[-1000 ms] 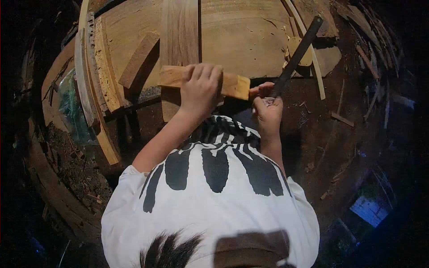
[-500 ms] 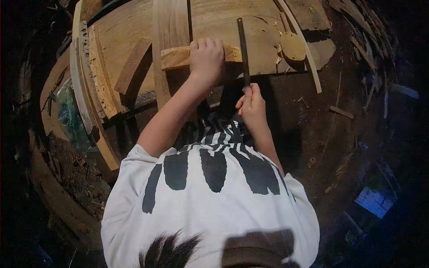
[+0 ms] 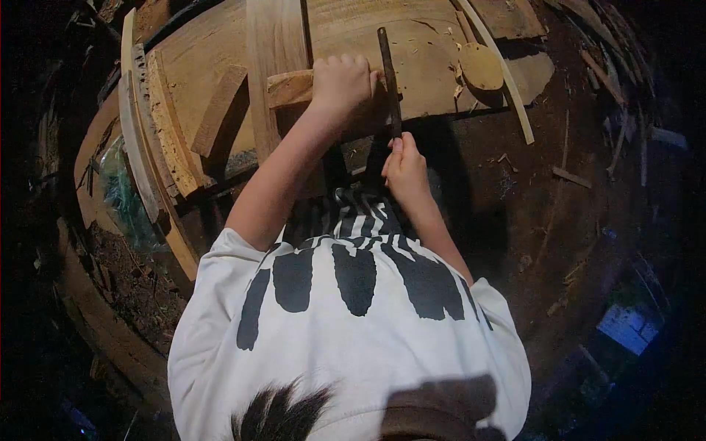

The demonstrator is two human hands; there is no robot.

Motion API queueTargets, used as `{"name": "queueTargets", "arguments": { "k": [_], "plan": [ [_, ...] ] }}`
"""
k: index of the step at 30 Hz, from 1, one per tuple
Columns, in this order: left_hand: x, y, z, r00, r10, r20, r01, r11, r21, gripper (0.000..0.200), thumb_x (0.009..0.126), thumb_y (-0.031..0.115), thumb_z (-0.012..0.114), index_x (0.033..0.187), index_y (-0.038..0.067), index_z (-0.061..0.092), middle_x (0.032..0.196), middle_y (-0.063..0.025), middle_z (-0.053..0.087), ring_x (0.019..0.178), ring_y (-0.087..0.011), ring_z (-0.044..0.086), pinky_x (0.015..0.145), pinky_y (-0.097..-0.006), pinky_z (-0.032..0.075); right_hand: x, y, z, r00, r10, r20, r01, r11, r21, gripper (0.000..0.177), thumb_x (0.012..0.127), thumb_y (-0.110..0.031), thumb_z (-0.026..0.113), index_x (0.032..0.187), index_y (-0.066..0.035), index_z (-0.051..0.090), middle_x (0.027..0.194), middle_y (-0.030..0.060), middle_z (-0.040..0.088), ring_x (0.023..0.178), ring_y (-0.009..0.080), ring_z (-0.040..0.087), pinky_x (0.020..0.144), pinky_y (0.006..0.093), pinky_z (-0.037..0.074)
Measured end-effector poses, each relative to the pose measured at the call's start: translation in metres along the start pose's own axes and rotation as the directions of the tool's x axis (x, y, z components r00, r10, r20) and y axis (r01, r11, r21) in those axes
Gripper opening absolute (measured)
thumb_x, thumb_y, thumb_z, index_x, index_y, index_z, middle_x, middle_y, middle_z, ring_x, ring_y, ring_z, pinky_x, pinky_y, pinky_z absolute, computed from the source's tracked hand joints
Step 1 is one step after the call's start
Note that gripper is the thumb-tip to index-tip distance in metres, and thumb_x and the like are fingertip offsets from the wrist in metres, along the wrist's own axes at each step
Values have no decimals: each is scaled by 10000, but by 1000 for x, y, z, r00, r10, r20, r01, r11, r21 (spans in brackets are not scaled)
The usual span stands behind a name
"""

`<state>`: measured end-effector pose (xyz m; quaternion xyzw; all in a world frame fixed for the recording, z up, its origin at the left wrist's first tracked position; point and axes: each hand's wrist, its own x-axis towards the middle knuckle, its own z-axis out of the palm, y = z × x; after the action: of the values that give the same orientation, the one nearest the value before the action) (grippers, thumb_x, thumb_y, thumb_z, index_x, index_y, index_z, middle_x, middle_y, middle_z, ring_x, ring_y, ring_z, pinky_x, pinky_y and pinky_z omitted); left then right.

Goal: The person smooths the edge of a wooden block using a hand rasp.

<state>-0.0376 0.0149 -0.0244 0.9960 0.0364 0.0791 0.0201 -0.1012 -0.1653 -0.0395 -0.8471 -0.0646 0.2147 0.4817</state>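
A short wooden block (image 3: 290, 89) lies crosswise over a long plank (image 3: 278, 44) on the wooden work surface. My left hand (image 3: 342, 84) is wrapped over the block and covers much of it. In my right hand (image 3: 406, 163) is the lower end of a long, thin dark tool (image 3: 389, 77), which may be a file or a blade. The tool points away from me, beside the block's right end. How its edge meets the block is hard to tell.
Another wooden block (image 3: 219, 110) and curved strips (image 3: 168, 121) lie to the left. At the right are a round wooden paddle (image 3: 482, 67) and a long thin strip (image 3: 504, 70). Green plastic (image 3: 125, 187) lies at the far left, and a stick (image 3: 571, 177) on the ground.
The dark tool and my right hand have shifted slightly left, nearer my left hand. My left thumb now shows at the block's right side.
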Motion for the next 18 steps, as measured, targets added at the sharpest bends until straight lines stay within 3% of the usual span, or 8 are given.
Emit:
{"name": "queueTargets", "arguments": {
  "k": [5, 7, 8, 11, 13, 14, 16, 18],
  "plan": [
    [1, 0, -5, 998, 43, -43, -43, 999, 1, 352, 879, 352, 454, 787, 37, 583, 725, -148, 629, 680, -338, 632, 600, -419, 496, 8, 3, 4, 1000, 13, 12, -13, 1000, 24, 174, 943, -166, 375, 908, -5, 430, 748, 287, 563, 775, 469, 562, 592, 502, 431],
    [4, 2, -6, 1000, 0, -19, -1, 998, -59, 354, 880, 334, 447, 768, 29, 586, 725, -179, 630, 676, -344, 635, 609, -431, 501, 11, 6, 3, 996, -85, -38, 82, 994, -71, 244, 975, -222, 333, 871, -29, 442, 484, 84, 495, 399, 178, 521, 404, 316, 394],
    [4, 1, -5, 1000, 0, -17, -1, 998, -58, 354, 880, 334, 447, 768, 29, 586, 725, -179, 630, 676, -344, 635, 609, -431, 501, 11, 7, 2, 996, -84, -37, 82, 994, -70, 244, 975, -222, 333, 871, -29, 442, 484, 84, 495, 399, 178, 521, 404, 316, 394],
    [6, 1, -4, 1000, -19, 8, 19, 996, -93, 365, 880, 334, 445, 748, 26, 592, 713, -191, 628, 673, -354, 635, 604, -442, 504, 2, 7, -2, 989, -136, -59, 130, 986, -100, 237, 972, -216, 349, 858, -31, 446, 483, 100, 490, 411, 197, 537, 422, 334, 397],
    [6, 0, -4, 1000, -10, 2, 10, 996, -87, 364, 883, 327, 444, 748, 28, 603, 716, -191, 628, 673, -360, 634, 596, -442, 506, -7, 4, -5, 997, -59, -39, 55, 993, -100, 213, 960, -201, 372, 862, -26, 444, 546, 156, 531, 509, 302, 588, 478, 384, 427],
    [6, -1, -1, 1000, -8, 2, 8, 996, -88, 364, 883, 327, 444, 748, 28, 603, 716, -191, 628, 673, -360, 634, 596, -442, 506, -8, 1, -7, 997, -58, -41, 53, 994, -100, 213, 960, -201, 372, 862, -26, 444, 546, 156, 531, 509, 302, 588, 478, 384, 427],
    [8, -2, 4, 1000, -13, -7, 13, 998, -65, 348, 881, 319, 449, 754, 36, 608, 714, -189, 628, 677, -356, 636, 587, -434, 508, -9, -10, -12, 1000, -16, -14, 14, 990, -140, 167, 939, -165, 391, 922, -3, 427, 786, 294, 574, 820, 475, 548, 611, 515, 422],
    [6, -1, 2, 1000, -19, -2, 18, 997, -75, 343, 880, 316, 452, 758, 36, 609, 703, -185, 627, 665, -352, 637, 581, -431, 508, -6, -19, -11, 1000, -10, -18, 7, 986, -168, 162, 936, -160, 391, 926, -2, 428, 793, 296, 577, 830, 473, 547, 625, 518, 429]
  ]
}}
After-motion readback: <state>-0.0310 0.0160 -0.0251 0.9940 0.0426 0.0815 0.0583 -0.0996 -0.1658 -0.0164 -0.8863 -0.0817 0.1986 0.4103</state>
